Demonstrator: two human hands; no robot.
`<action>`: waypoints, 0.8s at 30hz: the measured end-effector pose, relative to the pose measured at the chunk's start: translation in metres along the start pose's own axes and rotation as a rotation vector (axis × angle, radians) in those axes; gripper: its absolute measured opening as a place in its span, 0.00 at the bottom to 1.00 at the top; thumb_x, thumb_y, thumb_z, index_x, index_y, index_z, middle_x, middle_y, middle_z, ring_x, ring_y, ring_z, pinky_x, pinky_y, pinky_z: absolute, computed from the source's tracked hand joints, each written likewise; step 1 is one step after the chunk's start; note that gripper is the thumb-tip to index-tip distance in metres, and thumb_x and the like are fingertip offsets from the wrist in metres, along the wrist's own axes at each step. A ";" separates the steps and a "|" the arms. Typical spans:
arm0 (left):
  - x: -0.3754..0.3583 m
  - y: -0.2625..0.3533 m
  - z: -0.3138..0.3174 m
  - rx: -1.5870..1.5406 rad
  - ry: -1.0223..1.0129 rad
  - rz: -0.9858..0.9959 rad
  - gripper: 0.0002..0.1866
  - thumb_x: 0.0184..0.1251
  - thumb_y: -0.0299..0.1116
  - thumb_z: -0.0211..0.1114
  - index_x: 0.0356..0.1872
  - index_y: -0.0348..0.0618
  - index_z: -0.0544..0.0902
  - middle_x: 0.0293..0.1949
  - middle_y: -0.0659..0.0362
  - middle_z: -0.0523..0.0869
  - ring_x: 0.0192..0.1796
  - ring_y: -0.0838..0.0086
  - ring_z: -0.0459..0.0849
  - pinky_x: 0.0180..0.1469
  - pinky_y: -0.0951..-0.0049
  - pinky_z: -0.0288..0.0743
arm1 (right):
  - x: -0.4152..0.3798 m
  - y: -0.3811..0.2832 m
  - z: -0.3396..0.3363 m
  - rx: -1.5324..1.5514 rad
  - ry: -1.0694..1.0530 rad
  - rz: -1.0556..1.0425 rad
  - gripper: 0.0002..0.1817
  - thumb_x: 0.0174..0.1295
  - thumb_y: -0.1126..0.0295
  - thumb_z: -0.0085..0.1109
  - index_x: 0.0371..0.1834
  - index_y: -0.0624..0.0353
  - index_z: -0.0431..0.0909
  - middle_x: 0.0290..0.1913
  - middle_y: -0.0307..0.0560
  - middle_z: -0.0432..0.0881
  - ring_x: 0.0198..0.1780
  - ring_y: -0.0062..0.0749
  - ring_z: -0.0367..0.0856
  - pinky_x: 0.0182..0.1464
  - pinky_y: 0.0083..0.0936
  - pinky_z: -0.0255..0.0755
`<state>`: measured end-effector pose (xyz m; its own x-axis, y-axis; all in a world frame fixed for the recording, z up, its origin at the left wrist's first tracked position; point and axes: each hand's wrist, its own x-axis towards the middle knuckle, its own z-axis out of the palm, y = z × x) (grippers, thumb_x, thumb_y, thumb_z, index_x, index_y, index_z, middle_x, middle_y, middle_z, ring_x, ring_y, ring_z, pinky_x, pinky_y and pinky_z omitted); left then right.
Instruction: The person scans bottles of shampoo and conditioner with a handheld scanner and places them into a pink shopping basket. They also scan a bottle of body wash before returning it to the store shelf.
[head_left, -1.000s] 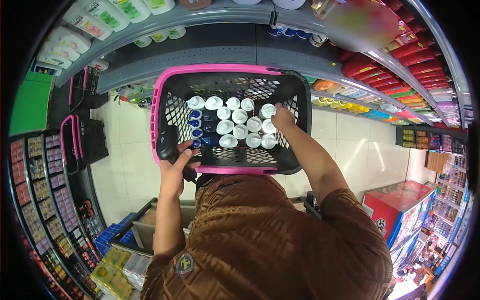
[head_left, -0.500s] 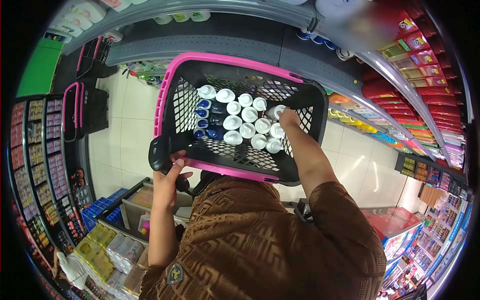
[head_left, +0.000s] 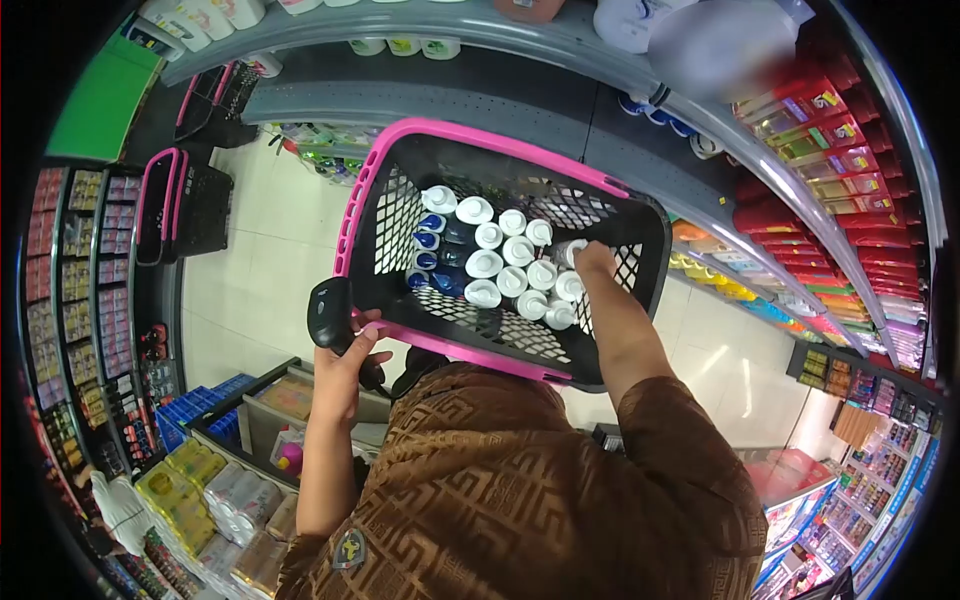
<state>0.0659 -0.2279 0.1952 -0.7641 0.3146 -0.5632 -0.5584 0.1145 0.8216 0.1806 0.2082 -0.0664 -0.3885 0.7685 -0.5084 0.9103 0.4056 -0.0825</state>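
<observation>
A black shopping basket with a pink rim (head_left: 480, 140) stands in front of my body. Inside it are several white-topped pump bottles (head_left: 484, 263) in rows, with blue-topped bottles (head_left: 427, 241) at their left. My right hand (head_left: 597, 262) reaches into the right end, fingers closed around the top of a white-topped bottle (head_left: 570, 252), which leans slightly. At the near left corner, my left hand (head_left: 350, 365) is curled around a rounded black handle (head_left: 331, 308) beside the pink rim. Part of that handle is hidden behind the fingers.
Grey shelving (head_left: 400, 95) runs along the far side of the basket. Red packages (head_left: 790, 235) fill the shelves on the right. Another black-and-pink basket (head_left: 185, 210) stands on the tiled floor at left. Wrapped paper rolls (head_left: 185, 490) are stacked at lower left.
The basket and its bottles appear shifted right and slightly down in view. My right hand stays on the bottle, which now leans more. My left hand remains at the black handle.
</observation>
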 end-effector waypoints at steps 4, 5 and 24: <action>0.003 0.001 -0.002 -0.002 0.001 0.001 0.23 0.71 0.28 0.68 0.63 0.38 0.74 0.57 0.49 0.84 0.53 0.65 0.87 0.44 0.67 0.88 | 0.003 -0.002 0.000 0.048 0.009 0.023 0.25 0.64 0.48 0.64 0.50 0.59 0.88 0.54 0.61 0.87 0.57 0.54 0.86 0.58 0.46 0.79; 0.003 0.002 -0.002 -0.001 0.002 0.001 0.22 0.71 0.28 0.68 0.63 0.38 0.74 0.58 0.49 0.83 0.52 0.65 0.87 0.44 0.67 0.88 | 0.005 -0.001 0.002 0.047 0.007 0.029 0.25 0.64 0.48 0.64 0.50 0.59 0.88 0.54 0.61 0.87 0.57 0.54 0.86 0.58 0.46 0.79; 0.008 0.007 -0.005 0.036 -0.056 0.003 0.23 0.70 0.29 0.69 0.64 0.40 0.74 0.59 0.49 0.83 0.53 0.65 0.87 0.45 0.66 0.88 | 0.006 -0.010 -0.019 0.525 -0.159 0.153 0.34 0.72 0.41 0.50 0.47 0.69 0.85 0.40 0.64 0.89 0.37 0.49 0.91 0.38 0.43 0.85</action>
<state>0.0547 -0.2296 0.1959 -0.7456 0.3672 -0.5561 -0.5436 0.1476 0.8263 0.1668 0.2180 -0.0525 -0.2572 0.6989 -0.6674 0.9192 -0.0362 -0.3921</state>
